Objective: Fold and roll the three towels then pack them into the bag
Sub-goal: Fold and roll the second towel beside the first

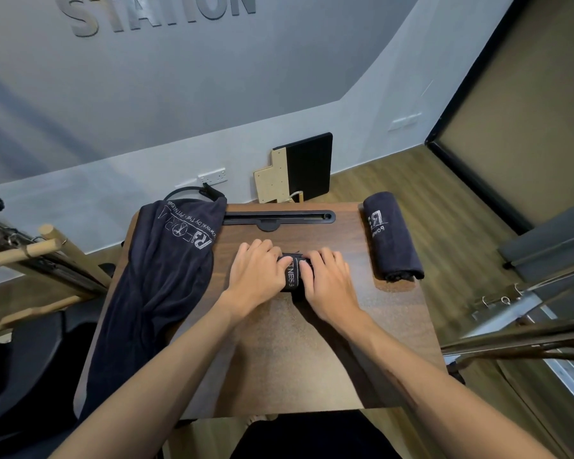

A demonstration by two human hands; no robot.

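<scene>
I have both hands on the towel roll (294,271), which sits near the middle of the counter (279,352); my left hand (257,270) and right hand (327,281) lie side by side on top of it, fingers (264,248) curled over its far side and clamped on the cloth, with only a dark strip bearing white lettering showing between them. I judge this terry cloth to be soft, light and springy: it will give under pressure and wants to unwind, so I would keep even downward pressure across the full width and take hold around the whole bundle, with a thumb on the loose edge, not by one end. To the right of the roll, well apart at the counter's edge, lies a finished rolled towel (391,236). To the left of the roll, the unfolded towel (166,279) is draped over the counter's side and hangs down past it. Beyond the roll, a black slot (279,217) runs along the far edge. I cannot see a bag anywhere. Nothing stands between my hands and either neighbour, though the draped towel crowds the left.
</scene>
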